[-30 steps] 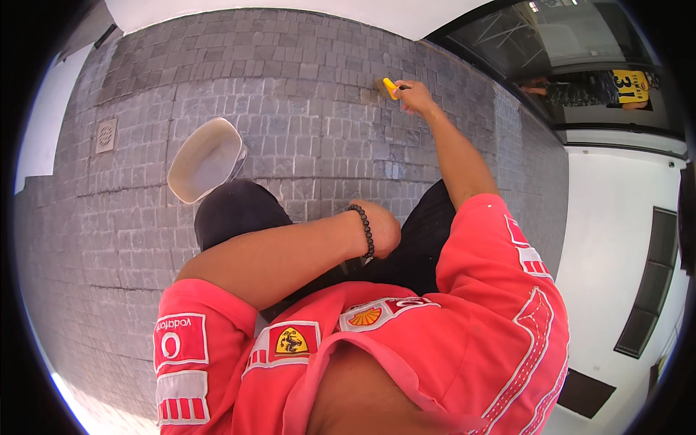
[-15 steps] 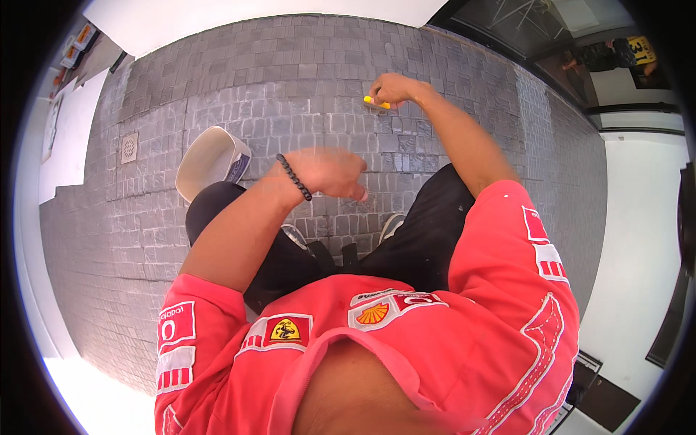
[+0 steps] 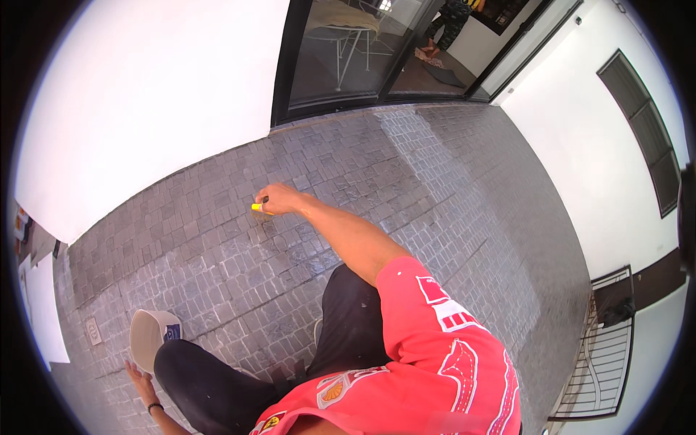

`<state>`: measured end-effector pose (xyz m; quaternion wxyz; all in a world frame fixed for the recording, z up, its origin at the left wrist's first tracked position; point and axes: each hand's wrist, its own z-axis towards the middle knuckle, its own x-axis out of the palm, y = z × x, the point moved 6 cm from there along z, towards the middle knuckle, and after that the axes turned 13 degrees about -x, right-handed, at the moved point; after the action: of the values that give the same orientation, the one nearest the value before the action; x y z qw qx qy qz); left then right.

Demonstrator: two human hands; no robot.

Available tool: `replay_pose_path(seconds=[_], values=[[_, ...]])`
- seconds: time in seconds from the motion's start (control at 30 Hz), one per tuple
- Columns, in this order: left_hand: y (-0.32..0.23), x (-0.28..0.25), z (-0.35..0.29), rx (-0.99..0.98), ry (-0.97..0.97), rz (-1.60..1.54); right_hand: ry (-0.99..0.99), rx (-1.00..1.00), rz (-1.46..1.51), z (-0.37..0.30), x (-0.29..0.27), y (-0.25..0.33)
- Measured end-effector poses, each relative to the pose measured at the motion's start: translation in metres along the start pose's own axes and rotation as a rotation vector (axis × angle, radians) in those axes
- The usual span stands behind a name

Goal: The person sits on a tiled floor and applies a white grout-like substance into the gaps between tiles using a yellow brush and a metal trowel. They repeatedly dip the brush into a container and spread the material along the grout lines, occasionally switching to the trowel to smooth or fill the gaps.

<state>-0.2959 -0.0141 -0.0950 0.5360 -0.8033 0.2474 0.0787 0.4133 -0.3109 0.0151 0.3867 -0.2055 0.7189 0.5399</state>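
Note:
My right hand (image 3: 278, 197) is closed around a small yellow-handled brush (image 3: 258, 208), held low against the grey stone paving (image 3: 217, 239). Its brush end is mostly hidden under my fingers. Beside my left knee stands a cream bucket (image 3: 147, 341) with a dark blue label, its wide mouth facing up. My left hand (image 3: 142, 384), with a dark beaded bracelet at the wrist, is by the bucket's near side with its fingers apart and nothing in them. Whether the fingertips touch the bucket, I cannot tell.
Beyond the paving rises a white wall (image 3: 167, 87), which meets dark-framed glass doors (image 3: 341, 58). Behind the doors another person's legs (image 3: 451, 25) show. A metal gate (image 3: 598, 355) stands at the right. A drain cover (image 3: 93, 331) lies left of the bucket.
My view has swung to the right, towards the doors and gate. The left hand has gone from in front of my knees to beside the bucket; the right keeps its hold on the brush.

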Motion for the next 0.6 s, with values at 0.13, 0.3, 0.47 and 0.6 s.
replay_pose_path(seconds=[0.13,0.3,0.47,0.6], values=[[0.080,0.058,-0.008,0.160,-0.097,0.177,-0.052,-0.085,-0.019,0.002,-0.004,0.005],[0.085,0.080,-0.011,0.092,-0.143,0.174,-0.074,-0.079,-0.063,0.009,-0.003,0.017],[0.084,0.076,-0.004,0.093,-0.163,0.155,-0.081,-0.052,-0.022,0.018,0.006,0.040],[0.095,0.068,0.006,0.108,-0.179,0.128,-0.081,-0.075,-0.138,0.031,0.023,0.057]])
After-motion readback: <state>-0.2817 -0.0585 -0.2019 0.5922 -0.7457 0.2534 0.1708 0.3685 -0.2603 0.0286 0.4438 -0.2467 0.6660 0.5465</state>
